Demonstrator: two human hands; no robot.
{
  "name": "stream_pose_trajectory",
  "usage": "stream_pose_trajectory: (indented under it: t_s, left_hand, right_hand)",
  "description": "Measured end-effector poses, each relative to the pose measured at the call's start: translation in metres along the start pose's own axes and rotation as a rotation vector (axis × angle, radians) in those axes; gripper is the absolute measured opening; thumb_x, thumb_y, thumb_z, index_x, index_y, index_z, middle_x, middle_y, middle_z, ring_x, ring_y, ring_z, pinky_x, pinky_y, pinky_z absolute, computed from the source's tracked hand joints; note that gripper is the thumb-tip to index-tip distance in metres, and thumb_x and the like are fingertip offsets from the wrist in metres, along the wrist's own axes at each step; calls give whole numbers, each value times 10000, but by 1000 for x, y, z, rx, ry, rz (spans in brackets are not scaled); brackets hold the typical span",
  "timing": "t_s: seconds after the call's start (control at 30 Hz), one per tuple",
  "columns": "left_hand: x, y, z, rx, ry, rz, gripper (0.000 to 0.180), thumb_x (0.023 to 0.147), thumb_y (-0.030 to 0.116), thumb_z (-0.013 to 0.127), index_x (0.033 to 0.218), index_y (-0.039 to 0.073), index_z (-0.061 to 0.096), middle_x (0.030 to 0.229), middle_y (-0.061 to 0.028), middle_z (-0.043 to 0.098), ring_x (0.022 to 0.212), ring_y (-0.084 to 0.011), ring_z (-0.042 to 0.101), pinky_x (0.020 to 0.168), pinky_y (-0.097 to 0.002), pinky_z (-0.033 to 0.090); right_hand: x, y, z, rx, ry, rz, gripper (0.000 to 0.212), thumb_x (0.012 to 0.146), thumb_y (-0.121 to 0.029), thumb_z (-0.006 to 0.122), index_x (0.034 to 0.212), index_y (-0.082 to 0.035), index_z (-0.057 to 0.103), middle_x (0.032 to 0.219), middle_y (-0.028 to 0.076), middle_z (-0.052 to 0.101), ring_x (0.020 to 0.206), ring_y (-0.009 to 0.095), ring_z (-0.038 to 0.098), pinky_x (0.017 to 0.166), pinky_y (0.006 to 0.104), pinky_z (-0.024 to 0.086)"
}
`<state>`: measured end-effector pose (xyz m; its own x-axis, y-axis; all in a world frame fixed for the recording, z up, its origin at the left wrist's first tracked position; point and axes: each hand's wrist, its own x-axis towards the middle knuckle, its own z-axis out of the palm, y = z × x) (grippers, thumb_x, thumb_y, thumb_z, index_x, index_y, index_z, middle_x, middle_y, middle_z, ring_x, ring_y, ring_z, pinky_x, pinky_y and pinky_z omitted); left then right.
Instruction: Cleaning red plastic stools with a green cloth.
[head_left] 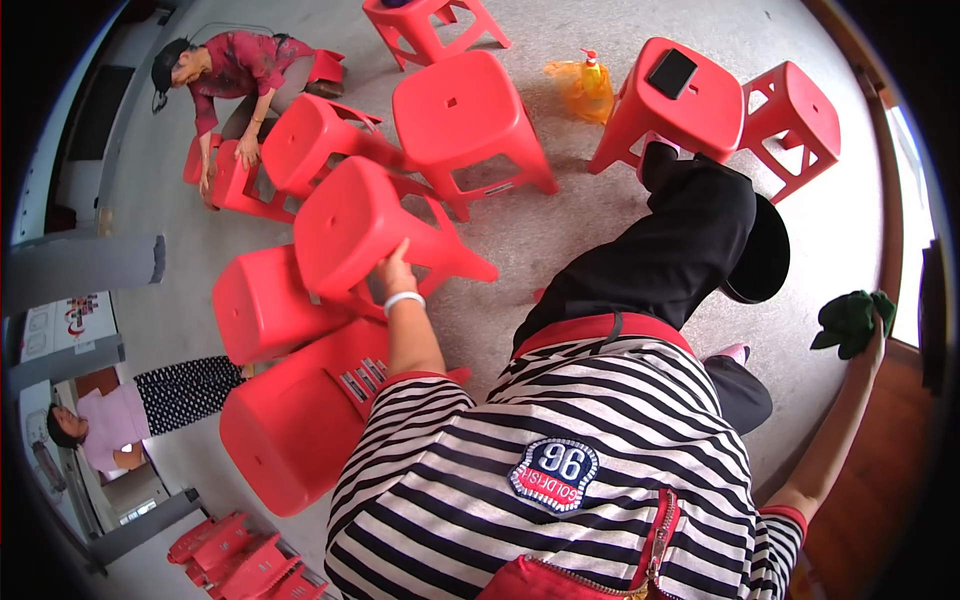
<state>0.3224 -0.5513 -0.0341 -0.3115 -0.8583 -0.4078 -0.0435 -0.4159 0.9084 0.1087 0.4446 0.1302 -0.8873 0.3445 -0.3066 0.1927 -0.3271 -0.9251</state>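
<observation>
My left hand (397, 272), with a white band on the wrist, is closed on the edge of a red plastic stool (345, 225), which is tilted among other stools. Out at the far right, my right hand (877, 338) grips a bunched dark green cloth (850, 322), held away from the stools. Most of its fingers are hidden by the cloth. Close to my left arm lie a tipped red stool (285, 430) and another red stool (262, 305). A larger red stool (460, 110) stands upright just beyond them.
A crouching person (245, 75) handles low red stools at the far left; another person (110, 420) stands at left. Ahead are a stool with a black phone (671, 74) and a yellow pump bottle (590, 88). A rounded black object (768, 255) is beside my leg.
</observation>
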Motion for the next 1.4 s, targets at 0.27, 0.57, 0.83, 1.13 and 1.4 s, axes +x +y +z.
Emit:
stream_pose_trajectory:
  t_s: [0.27, 0.57, 0.83, 1.13, 1.4]
  left_hand:
    - [-16, -56, 26, -52, 237, -247, 708, 752, 173, 880, 1368, 113, 538, 1335, -50, 610, 1196, -247, 573, 938, -502, 508]
    - [-20, -94, 83, 73, -127, -661, 614, 989, 493, 535, 1434, 87, 418, 1368, -183, 558, 1122, -331, 617, 949, -532, 501]
    - [16, -77, 194, -307, -242, -685, 711, 1018, 564, 378, 1521, 70, 291, 1461, -222, 475, 1232, -362, 557, 1048, -519, 449]
    - [78, -87, 250, -832, 237, -677, 395, 949, 336, 421, 1118, 38, 618, 1224, -139, 680, 1103, -280, 652, 931, -474, 535]
    - [38, -75, 300, -618, -33, -527, 472, 995, 351, 367, 1312, 64, 566, 1368, -120, 595, 1237, -341, 581, 1035, -517, 479]
  right_hand:
    - [-11, 2, 7, 28, -66, 62, 419, 971, -231, 627, 1327, -21, 557, 1236, 143, 652, 1128, 281, 645, 1018, 429, 522]
    - [-23, 0, 6, -33, -351, 21, 379, 971, -227, 617, 1286, -19, 585, 1222, 143, 661, 1117, 265, 647, 1023, 413, 513]
    - [-57, 20, -25, 60, -86, 130, 384, 987, -264, 586, 1267, -2, 598, 1198, 132, 669, 1109, 267, 643, 1026, 411, 500]
    - [-132, 8, -66, 136, 185, 234, 422, 929, -313, 648, 1236, -23, 634, 1206, 140, 668, 1099, 294, 654, 1003, 449, 528]
    - [-164, 4, -142, 249, 366, 158, 378, 937, -225, 634, 1247, -9, 632, 1218, 134, 672, 1133, 292, 637, 1027, 443, 509]
